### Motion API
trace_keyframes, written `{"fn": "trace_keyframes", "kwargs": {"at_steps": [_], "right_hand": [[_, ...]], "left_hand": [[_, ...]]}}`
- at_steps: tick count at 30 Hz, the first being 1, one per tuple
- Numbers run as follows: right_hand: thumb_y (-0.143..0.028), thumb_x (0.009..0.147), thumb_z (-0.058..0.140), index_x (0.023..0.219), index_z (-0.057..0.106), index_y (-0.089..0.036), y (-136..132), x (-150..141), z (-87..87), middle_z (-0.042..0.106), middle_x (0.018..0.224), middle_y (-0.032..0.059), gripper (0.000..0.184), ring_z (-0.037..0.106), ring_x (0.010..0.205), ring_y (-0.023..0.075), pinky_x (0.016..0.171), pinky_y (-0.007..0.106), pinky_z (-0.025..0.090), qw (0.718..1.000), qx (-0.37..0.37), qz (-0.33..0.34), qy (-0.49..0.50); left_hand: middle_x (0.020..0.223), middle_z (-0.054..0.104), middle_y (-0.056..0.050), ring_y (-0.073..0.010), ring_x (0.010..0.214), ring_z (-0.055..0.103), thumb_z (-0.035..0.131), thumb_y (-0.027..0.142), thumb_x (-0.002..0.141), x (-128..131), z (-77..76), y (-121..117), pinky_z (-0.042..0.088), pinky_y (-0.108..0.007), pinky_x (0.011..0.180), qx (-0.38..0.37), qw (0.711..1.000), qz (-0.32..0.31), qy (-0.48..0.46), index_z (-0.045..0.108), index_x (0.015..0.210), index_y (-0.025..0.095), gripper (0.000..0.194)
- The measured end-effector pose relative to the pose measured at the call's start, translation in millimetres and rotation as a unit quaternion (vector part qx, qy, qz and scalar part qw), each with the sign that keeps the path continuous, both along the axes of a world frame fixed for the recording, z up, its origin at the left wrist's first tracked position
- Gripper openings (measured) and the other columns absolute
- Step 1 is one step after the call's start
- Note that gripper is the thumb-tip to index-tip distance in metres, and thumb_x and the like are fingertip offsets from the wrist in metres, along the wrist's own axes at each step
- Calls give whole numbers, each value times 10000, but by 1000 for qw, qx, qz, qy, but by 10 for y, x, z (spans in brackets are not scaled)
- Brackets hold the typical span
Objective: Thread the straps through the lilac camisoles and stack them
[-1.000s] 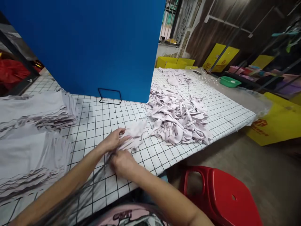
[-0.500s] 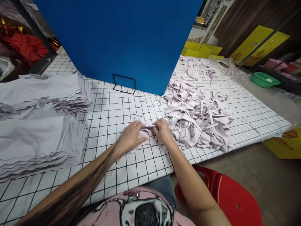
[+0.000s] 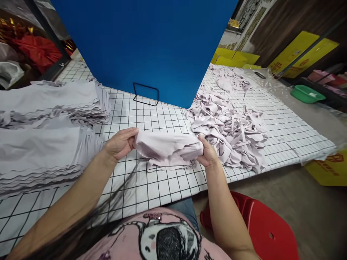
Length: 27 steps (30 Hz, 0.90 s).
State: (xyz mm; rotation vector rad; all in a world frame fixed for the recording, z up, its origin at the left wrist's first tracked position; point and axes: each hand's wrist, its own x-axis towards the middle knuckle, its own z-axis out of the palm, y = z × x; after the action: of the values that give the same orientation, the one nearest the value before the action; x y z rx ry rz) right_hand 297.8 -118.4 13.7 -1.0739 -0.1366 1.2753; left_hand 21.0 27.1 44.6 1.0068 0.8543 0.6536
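Observation:
A pale pinkish-grey fabric piece [image 3: 168,144] is stretched between my two hands, just over the table. My left hand [image 3: 122,142] pinches its left end, fingers closed. At the right end, my right hand [image 3: 207,151] grips the cloth between thumb and fingers. The lower part of the cloth hangs loosely, with a ragged edge near the tabletop. A crumpled heap of similar cloth [image 3: 230,133] lies right beside my right hand. Left of my left hand are layered stacks of flat cloth, a front stack [image 3: 40,151] and a back stack [image 3: 54,97].
A checked cloth covers the table [image 3: 151,187]. A large blue panel [image 3: 151,47] stands over its far side, with a black wire frame [image 3: 145,94] at its lower edge. A green basin [image 3: 306,94] sits far right. At my right is a red plastic stool [image 3: 268,224].
My hands have moved apart and lifted, drawing the bunched cloth out into a wide, flat span. My left hand shifted left, my right hand slightly right.

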Motion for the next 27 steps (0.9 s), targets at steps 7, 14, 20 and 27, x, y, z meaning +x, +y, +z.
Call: {"fn": "trace_keyframes", "kwargs": {"at_steps": [7, 14, 20, 27], "right_hand": [[-354, 708, 806, 813, 660, -186, 69, -142, -162, 730, 715, 10, 246, 710, 694, 177, 643, 279, 584, 999, -15, 51, 14], [-350, 690, 829, 824, 660, -173, 44, -341, 43, 660, 722, -14, 279, 616, 655, 109, 616, 226, 532, 995, 37, 89, -27], [-273, 677, 835, 1001, 651, -208, -171, -171, 289, 506, 733, -55, 378, 461, 603, 53, 520, 169, 400, 969, 64, 180, -159], [-446, 656, 808, 1162, 589, -201, -175, -407, -6, 584, 1022, 58, 604, 550, 932, 189, 772, 308, 459, 820, -23, 178, -543]], "left_hand": [[922, 612, -52, -190, 825, 580, 616, 403, 790, 49, -215, -123, 484, -296, 698, 243, 906, 142, 315, 535, 889, 185, 253], [1072, 631, -114, -263, 941, 611, 635, 453, 804, 760, -318, -751, 486, -344, 745, 502, 763, -163, 372, 562, 1082, 150, 418], [860, 703, -60, -205, 781, 642, 452, 194, 869, 795, -253, -543, 444, -287, 670, 482, 761, -182, 393, 650, 929, 171, 208], [698, 644, -9, -147, 625, 564, 501, 314, 847, 673, -99, -452, 381, -246, 561, 435, 827, -144, 325, 577, 732, 184, 189]]}}
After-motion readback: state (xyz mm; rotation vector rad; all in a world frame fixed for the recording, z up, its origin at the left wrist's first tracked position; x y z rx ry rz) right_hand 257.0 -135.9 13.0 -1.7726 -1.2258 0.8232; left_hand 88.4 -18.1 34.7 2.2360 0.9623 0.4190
